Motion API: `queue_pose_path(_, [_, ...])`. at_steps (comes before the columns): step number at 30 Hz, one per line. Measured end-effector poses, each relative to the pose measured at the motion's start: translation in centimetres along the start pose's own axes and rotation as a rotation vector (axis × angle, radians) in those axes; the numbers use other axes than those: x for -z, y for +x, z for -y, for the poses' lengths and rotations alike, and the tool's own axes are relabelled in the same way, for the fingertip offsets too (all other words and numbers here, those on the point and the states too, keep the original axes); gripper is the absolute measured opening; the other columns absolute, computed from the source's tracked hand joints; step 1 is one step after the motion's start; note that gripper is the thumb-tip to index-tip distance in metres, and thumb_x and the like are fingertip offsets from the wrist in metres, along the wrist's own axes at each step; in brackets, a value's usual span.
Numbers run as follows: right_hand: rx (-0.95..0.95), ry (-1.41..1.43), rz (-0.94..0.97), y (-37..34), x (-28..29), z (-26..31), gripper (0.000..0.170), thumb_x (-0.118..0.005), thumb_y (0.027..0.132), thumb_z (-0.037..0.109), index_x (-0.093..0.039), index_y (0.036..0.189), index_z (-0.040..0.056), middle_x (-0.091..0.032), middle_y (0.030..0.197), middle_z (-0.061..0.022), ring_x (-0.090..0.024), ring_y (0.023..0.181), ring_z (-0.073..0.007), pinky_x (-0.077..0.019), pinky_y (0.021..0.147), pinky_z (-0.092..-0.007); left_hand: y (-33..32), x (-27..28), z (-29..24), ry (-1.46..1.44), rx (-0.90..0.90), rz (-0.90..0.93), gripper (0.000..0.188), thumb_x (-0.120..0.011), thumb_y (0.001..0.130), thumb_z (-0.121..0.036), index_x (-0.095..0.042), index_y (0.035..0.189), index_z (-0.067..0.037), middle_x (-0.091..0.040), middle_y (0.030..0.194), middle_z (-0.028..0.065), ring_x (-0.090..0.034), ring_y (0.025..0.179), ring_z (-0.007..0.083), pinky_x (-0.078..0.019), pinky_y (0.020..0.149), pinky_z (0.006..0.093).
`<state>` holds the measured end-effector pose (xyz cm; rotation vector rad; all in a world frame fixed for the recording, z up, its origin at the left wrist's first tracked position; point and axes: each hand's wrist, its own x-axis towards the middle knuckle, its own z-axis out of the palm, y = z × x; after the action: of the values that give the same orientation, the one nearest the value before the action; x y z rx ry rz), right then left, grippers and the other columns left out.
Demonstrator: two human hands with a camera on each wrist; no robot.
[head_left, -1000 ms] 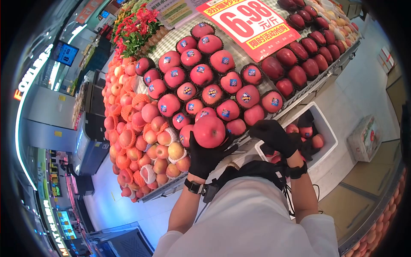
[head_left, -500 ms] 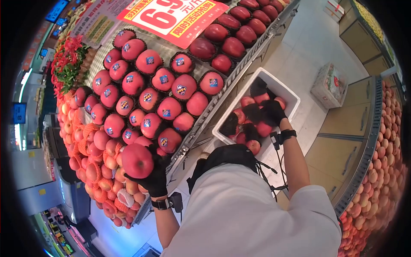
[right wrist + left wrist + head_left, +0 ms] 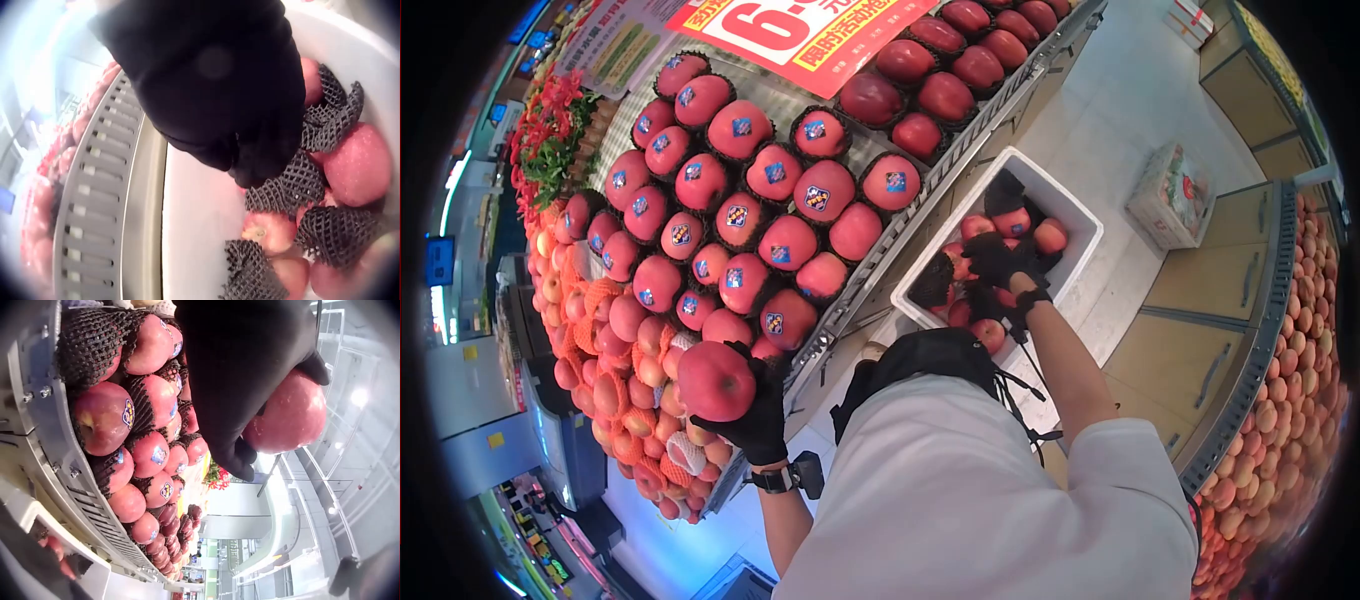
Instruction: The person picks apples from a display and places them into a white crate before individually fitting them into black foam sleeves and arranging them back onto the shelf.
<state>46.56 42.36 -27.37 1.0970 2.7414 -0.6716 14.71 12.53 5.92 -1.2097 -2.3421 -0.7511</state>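
In the head view, my black-gloved left hand (image 3: 760, 415) holds a large red apple (image 3: 717, 382) beside the stacked display. The left wrist view shows its thumb and fingers curved around that apple (image 3: 289, 415). My gloved right hand (image 3: 1003, 265) is down inside a white box (image 3: 1083, 262) of red apples and black foam nets. Seen from the right wrist, the right hand (image 3: 219, 81) has its fingertips against a black net (image 3: 290, 187); whether they pinch it is hidden. A bare red apple (image 3: 357, 164) lies nearby.
Stickered apples in black nets (image 3: 822, 190) fill the slanted display, whose metal rail (image 3: 920, 205) runs beside the box. Darker red apples (image 3: 870, 99) and a price sign (image 3: 800, 35) are at the top. A second crate (image 3: 1170, 197) stands on the floor at right.
The view has swung right. My right hand has gone from the display edge into the box, then leftward within it. My left hand still holds the large apple.
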Motion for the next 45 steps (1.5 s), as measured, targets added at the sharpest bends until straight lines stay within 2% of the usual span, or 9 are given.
queue_pose_path(4, [-0.568, 0.058, -0.145, -0.5, 4.4, 8.4, 0.044, -0.067, 0.079, 0.048, -0.07, 0.102, 0.0109, -0.067, 0.101, -0.0149, -0.065, 0.092, -0.0293, -0.0499, 0.082, -0.0418, 0.5, 0.3, -1.8, -0.043, -0.008, 0.004, 0.055, -0.079, 0.078, -0.018, -0.054, 0.124, -0.002, -0.063, 0.119, 0.0122, -0.061, 0.11, 0.0237, -0.045, 0.098, 0.0372])
queue_pose_path(9, [-0.664, -0.023, -0.199, 1.6, 0.3, 7.1, 0.04, -0.069, 0.072, 0.045, -0.07, 0.093, 0.0102, -0.067, 0.105, -0.0131, -0.064, 0.099, -0.0314, -0.0513, 0.083, -0.0435, -0.2, 0.7, -0.7, -0.037, 0.022, 0.105, 0.061, -0.079, 0.078, -0.017, -0.05, 0.128, -0.002, -0.06, 0.124, 0.0134, -0.058, 0.116, 0.0226, -0.0419, 0.102, 0.0378])
queue_pose_path(12, [-0.369, 0.004, -0.077, 1.9, -1.6, 2.7, 0.033, -0.066, 0.077, 0.039, -0.069, 0.091, 0.0087, -0.068, 0.098, -0.0146, -0.066, 0.091, -0.0318, -0.0527, 0.078, -0.043, -0.5, 0.8, 0.6, -0.006, 0.101, 0.274, 0.071, -0.082, 0.075, -0.02, -0.045, 0.132, -0.002, -0.058, 0.128, 0.013, -0.056, 0.119, 0.0227, -0.0376, 0.106, 0.0393])
queue_pose_path(15, [-0.086, 0.026, -0.025, 0.1, 0.5, 0.8, 0.027, -0.063, 0.081, 0.033, -0.069, 0.089, 0.0079, -0.069, 0.093, -0.016, -0.067, 0.087, -0.0311, -0.0532, 0.075, -0.0418, -0.4, 0.9, 0.9, -0.738, 0.635, 0.408, 0.084, -0.082, 0.074, -0.031, -0.039, 0.138, 0.0, -0.055, 0.133, 0.0128, -0.051, 0.126, 0.0219, -0.03, 0.112, 0.0399])
queue_pose_path(23, [-0.212, 0.879, -0.394, -3.8, 14.3, 5.2, 0.019, -0.061, 0.088, 0.018, -0.072, 0.097, 0.0058, -0.071, 0.092, -0.016, -0.069, 0.086, -0.0247, -0.0538, 0.075, -0.0372, -3.8, -2.8, 6.2, -1.936, 1.038, 0.576, 0.087, -0.076, 0.079, -0.031, -0.028, 0.147, -0.006, -0.037, 0.148, 0.0127, -0.037, 0.138, 0.0321, -0.0289, 0.117, 0.0478])
queue_pose_path(26, [-0.12, 0.499, -0.304, -3.6, 21.4, 8.9, 0.023, -0.061, 0.089, 0.013, -0.071, 0.107, 0.0052, -0.072, 0.095, -0.0138, -0.069, 0.089, -0.0201, -0.0538, 0.076, -0.0329, -1.2, -2.2, 2.0, -1.791, 0.802, 0.587, 0.087, -0.077, 0.079, -0.028, -0.029, 0.147, -0.004, -0.041, 0.146, 0.0127, -0.041, 0.135, 0.0309, -0.0335, 0.114, 0.0469])
queue_pose_path(33, [0.051, 1.024, -0.757, -1.8, 26.2, 18.9, 0.036, -0.069, 0.086, 0.018, -0.065, 0.12, 0.0045, -0.067, 0.113, -0.0138, -0.064, 0.103, -0.0196, -0.0502, 0.089, -0.0296, 1.5, -1.9, -1.4, -1.634, 0.772, 0.744, 0.089, -0.075, 0.077, -0.026, -0.025, 0.147, -0.002, -0.039, 0.145, 0.0163, -0.039, 0.136, 0.0332, -0.0308, 0.116, 0.0478])
queue_pose_path(37, [0.2, 0.406, -0.922, 0.2, 25.8, 22.4, 0.051, -0.061, 0.085, 0.007, -0.05, 0.135, 0.0063, -0.051, 0.135, -0.0191, -0.058, 0.115, -0.0346, -0.05, 0.094, -0.0385, 0.7, -3.1, -1.4, -1.804, 0.9, 0.781, 0.097, -0.079, 0.074, -0.036, -0.026, 0.147, -0.002, -0.041, 0.144, 0.0171, -0.041, 0.134, 0.0343, -0.0305, 0.116, 0.0469])
queue_pose_path(45, [0.33, 0.27, -0.71, 0.5, 23.7, 29.5, 0.059, -0.056, 0.076, -0.003, -0.048, 0.134, 0.0037, -0.048, 0.135, -0.0212, -0.06, 0.103, -0.0373, -0.0522, 0.082, -0.0445, 0.5, -3.5, -0.9, -1.856, 0.872, 0.756, 0.094, -0.076, 0.076, -0.036, -0.025, 0.148, -0.002, -0.037, 0.148, 0.0165, -0.039, 0.136, 0.0327, -0.0317, 0.115, 0.047])
